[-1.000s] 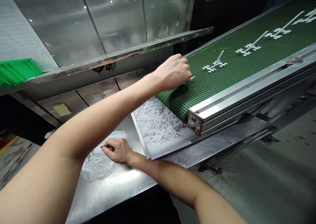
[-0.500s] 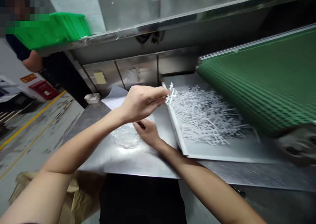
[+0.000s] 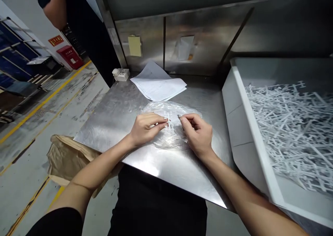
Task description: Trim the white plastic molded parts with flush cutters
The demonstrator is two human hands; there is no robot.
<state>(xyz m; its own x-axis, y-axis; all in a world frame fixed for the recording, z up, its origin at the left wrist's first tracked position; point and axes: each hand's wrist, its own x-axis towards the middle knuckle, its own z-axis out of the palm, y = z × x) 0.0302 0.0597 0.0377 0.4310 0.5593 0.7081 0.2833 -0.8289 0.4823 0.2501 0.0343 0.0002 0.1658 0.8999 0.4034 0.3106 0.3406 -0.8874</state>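
A small white branched plastic piece (image 3: 169, 120) is pinched between the thumb and fingers of my left hand (image 3: 147, 127), above a clear plastic bag (image 3: 169, 143) lying on the metal table (image 3: 109, 116). Just right of the piece, my right hand (image 3: 198, 133) is closed in a pinch on a small dark-tipped object (image 3: 179, 116), too small to identify. The two hands face each other without touching.
At the right stands a large white bin (image 3: 249, 125) holding many white branched pieces (image 3: 293, 132). Papers (image 3: 158, 83) and a white socket block (image 3: 121, 74) lie at the back. A brown paper bag (image 3: 65, 158) is at lower left; a person (image 3: 56, 10) stands beyond.
My left hand has moved from the bin's edge to above the clear bag, bringing a white piece. The view has swung, leaving the green conveyor and green crate out of sight.
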